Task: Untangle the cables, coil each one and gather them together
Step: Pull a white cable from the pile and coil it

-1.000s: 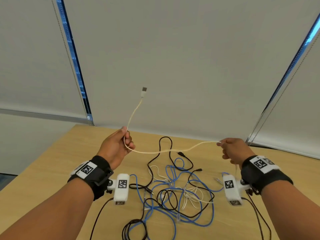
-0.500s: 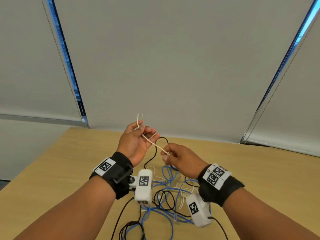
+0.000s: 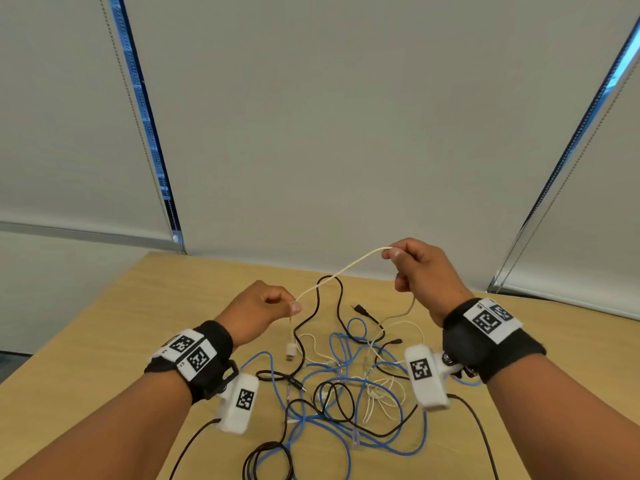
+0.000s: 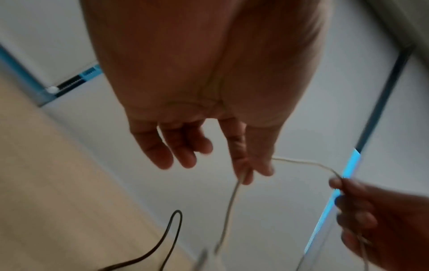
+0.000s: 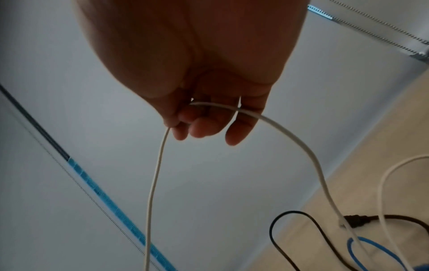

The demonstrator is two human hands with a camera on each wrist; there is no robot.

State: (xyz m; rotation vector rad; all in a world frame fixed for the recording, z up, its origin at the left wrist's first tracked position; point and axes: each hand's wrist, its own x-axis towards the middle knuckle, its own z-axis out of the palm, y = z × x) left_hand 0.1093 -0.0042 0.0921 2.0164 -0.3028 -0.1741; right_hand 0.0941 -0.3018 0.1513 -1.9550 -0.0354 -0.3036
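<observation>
hands parted; wrist views show cream cable pinched.

Both forearms reach forward from the near edge, each with a black wrist strap and white camera unit. The left hand sits lower and nearer, back upward, thumb and index finger pinching the white cable, its other fingers loosely extended. The right hand is raised higher and farther to the right, fingers curled, pinching the same cable at its fingertips.
</observation>
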